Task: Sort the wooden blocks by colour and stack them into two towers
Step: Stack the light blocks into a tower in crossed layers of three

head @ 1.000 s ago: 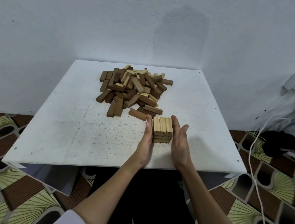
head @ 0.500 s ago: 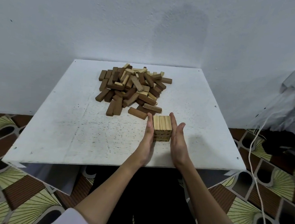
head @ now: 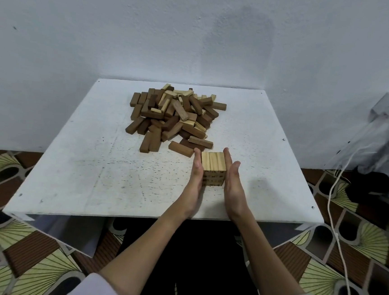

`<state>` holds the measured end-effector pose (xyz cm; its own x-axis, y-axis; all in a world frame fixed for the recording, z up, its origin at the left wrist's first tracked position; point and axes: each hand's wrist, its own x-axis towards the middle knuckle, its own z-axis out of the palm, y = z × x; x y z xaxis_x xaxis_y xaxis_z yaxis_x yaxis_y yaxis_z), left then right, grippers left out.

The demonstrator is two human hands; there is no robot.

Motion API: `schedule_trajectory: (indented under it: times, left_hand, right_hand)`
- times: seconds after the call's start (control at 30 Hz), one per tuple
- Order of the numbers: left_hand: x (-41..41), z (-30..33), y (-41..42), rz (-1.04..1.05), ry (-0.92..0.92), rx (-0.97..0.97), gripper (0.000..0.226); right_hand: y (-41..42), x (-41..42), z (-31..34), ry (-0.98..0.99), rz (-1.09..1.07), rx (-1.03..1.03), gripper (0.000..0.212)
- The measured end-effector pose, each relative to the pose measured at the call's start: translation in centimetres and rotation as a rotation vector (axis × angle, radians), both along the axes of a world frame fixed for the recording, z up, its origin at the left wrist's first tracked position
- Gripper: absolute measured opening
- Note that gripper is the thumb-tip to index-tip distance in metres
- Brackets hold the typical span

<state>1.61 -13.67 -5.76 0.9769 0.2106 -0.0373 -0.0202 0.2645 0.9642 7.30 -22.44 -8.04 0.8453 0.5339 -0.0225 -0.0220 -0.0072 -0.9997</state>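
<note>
left hand [head: 194, 182], right hand [head: 233, 186]: fingers straight, palms facing, pressed flat on opposite sides of the light tower [head: 212, 169]; nothing clenched.
light tower: short stack of pale blocks, three across on top, standing on the table [head: 87, 173] toward its near edge, right of centre.
pile [head: 175, 117]: mixed dark and pale blocks at 11 o'clock from the tower; nearest dark block [head: 180, 149] just beside the left fingertips.
cable [head: 337, 225]: white, on the patterned floor at 3 o'clock.
</note>
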Motion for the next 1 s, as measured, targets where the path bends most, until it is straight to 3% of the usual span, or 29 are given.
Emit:
schedule_trajectory:
  times: [0.07,0.13,0.23,0.37,0.5,0.63,1.0]
  left_hand:
    - [0.0,-0.3,0.0,0.015,-0.012,-0.018,0.137]
    - [0.1,-0.5,0.0,0.031,-0.015,-0.024,0.126]
    - [0.3,-0.9,0.0,0.073,0.015,-0.043,0.079]
    - [0.4,-1.0,0.1,0.099,0.025,0.005,0.059]
    - [0.3,-0.6,-0.1,0.044,0.019,-0.025,0.075]
    - [0.3,-0.7,-0.2,0.041,0.024,-0.022,0.051]
    - [0.1,-0.5,-0.2,0.006,0.042,0.031,0.059]
  right_hand:
    - [0.0,0.0,-0.1,-0.015,-0.029,0.007,0.075]
    - [-0.2,0.0,0.0,-0.019,-0.051,0.021,0.064]
    - [-0.4,0.1,-0.1,-0.052,-0.045,-0.023,0.067]
    - [-0.3,0.3,-0.6,-0.095,-0.028,-0.076,0.070]
    - [-0.3,0.3,-0.7,-0.099,-0.022,-0.086,0.069]
    - [-0.2,0.2,-0.5,-0.108,-0.022,-0.106,0.067]
    - [-0.3,0.0,-0.1,-0.116,-0.020,-0.100,0.067]
